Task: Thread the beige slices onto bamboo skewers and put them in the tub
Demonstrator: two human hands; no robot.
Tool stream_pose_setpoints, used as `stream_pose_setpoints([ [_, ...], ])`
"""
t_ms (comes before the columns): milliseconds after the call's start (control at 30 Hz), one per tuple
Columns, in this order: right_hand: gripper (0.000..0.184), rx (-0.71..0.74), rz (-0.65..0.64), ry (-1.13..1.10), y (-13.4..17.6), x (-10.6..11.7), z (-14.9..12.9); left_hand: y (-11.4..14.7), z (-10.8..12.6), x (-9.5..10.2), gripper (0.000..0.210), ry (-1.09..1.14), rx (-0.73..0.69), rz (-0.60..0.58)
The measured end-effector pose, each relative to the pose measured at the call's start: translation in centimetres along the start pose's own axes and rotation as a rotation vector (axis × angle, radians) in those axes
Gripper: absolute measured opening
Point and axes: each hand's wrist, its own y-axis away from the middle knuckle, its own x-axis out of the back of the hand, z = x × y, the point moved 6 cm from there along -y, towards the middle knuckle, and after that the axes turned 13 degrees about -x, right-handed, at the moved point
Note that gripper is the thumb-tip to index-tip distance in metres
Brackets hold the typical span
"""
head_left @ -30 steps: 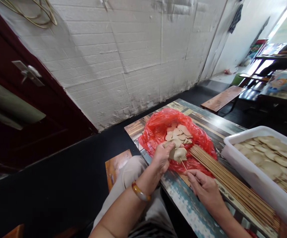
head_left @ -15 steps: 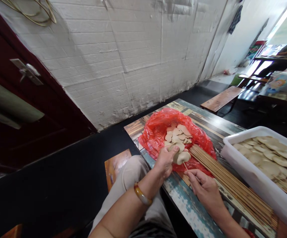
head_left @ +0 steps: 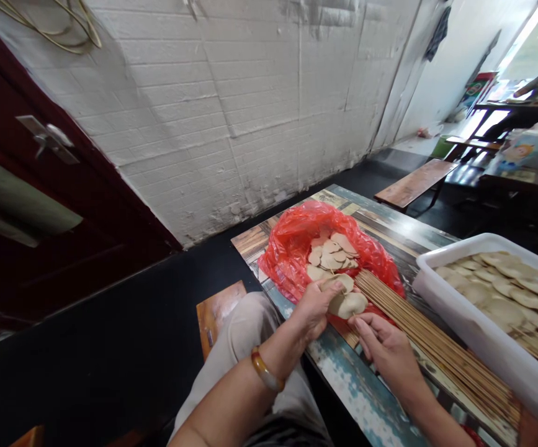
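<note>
My left hand [head_left: 318,307] is closed on pale round slices [head_left: 350,304], thumb on top, over the near edge of a red plastic bag [head_left: 291,230]. My right hand [head_left: 380,341] pinches the near end of a thin skewer right below those slices; most of the skewer is hidden by them. Inside the open bag lies a heap of loose slices [head_left: 331,254] of the same kind. A bundle of bamboo skewers [head_left: 436,335] lies beside my right hand, its far ends on the bag.
A white plastic tub [head_left: 450,292] at the right holds many slices on skewers. All this stands on a patterned wooden table [head_left: 343,379]. Beyond it are a bench [head_left: 415,183] and a white wall [head_left: 250,93]; a stool [head_left: 219,304] is by my knee.
My left hand and the slices have shifted slightly right, towards my right hand. Less of the skewer shows between the slices and my right fingers.
</note>
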Motion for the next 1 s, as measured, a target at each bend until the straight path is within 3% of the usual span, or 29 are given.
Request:
stream_pose_setpoints([
  [200,0.026,-0.021,0.101,-0.164,-0.3,1.4,0.3,-2.0,4.5,3.4,0.032,-0.174,-0.208,0.105],
  [300,0.026,-0.037,0.115,-0.193,-0.3,1.6,0.4,-2.8,6.4,5.3,0.024,-0.410,-0.323,0.139],
  [367,0.026,-0.049,0.114,-0.200,-0.4,1.6,0.5,-3.2,6.9,5.9,0.019,-0.610,-0.384,0.100],
  [567,0.029,-0.045,0.109,-0.209,-0.5,1.5,0.6,-3.2,6.5,4.8,0.016,-1.251,-0.564,-0.119],
  [700,0.030,-0.046,0.108,-0.183,-0.4,1.5,0.4,-3.0,6.1,4.1,0.016,-1.589,-0.574,-0.181],
  [867,0.028,-0.038,0.102,-0.166,-0.3,1.4,0.3,-3.1,5.9,4.5,0.014,-1.684,-0.511,-0.223],
  [1000,0.027,-0.029,0.105,-0.168,-0.4,1.4,0.3,-3.2,5.9,4.8,0.013,-1.656,-0.564,-0.219],
])
